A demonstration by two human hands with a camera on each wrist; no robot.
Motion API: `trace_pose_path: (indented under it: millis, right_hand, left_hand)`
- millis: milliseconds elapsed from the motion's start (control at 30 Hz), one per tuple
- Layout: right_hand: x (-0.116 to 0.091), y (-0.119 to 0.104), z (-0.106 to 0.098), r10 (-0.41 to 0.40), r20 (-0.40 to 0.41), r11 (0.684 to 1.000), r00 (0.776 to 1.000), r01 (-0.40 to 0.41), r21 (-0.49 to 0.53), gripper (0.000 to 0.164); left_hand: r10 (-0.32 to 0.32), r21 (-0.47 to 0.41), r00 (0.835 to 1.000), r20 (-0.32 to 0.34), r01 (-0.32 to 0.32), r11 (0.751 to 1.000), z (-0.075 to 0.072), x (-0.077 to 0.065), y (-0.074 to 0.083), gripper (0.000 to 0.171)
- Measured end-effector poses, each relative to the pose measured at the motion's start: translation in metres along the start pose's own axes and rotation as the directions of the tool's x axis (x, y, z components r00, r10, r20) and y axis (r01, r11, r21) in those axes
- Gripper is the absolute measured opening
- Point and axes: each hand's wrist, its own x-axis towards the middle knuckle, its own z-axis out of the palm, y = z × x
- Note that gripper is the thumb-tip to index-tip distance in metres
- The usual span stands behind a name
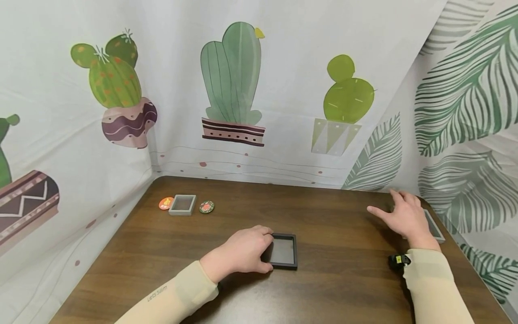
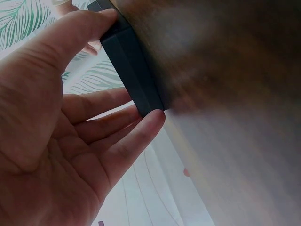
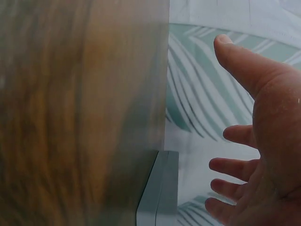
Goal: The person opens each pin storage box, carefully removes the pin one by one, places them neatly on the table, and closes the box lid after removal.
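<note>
Near the middle of the table, my left hand [image 1: 244, 252] holds a black square frame [image 1: 295, 252] with a pale see-through panel. Its thumb and fingers grip the frame's left side at two corners, and the frame lies flat. In the left wrist view the thumb and fingertips touch the black edge [image 2: 131, 70]. At the right end, my right hand [image 1: 408, 218] hovers with fingers spread and holds nothing. A grey frame [image 1: 435, 225] lies beside and partly behind it. In the right wrist view the fingers stand apart from that grey frame's edge [image 3: 162, 193].
At the back left lies another grey frame [image 1: 183, 213], with an orange round chip [image 1: 164, 203] at its left and a green-and-red chip [image 1: 207, 207] to its right. A patterned cloth [image 1: 283, 90] hangs behind the brown table [image 1: 323, 288].
</note>
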Motion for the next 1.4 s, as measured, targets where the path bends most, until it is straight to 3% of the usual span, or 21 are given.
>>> trace_pose_path:
  millis: [667,1400]
  right_hand:
    - [-0.005,0.021,-0.001,0.132,0.094,0.991,0.987,-0.130,-0.023,0.115]
    - [-0.010,0.022,0.000,0.188,0.160,0.982,0.969,-0.186,-0.030,0.122]
  left_hand:
    - [-0.001,-0.013,1.000,0.010,0.001,1.000,-0.002,0.000,0.000,0.051]
    - [-0.002,-0.001,1.000,0.001,0.002,1.000,-0.001,0.000,0.000,0.050]
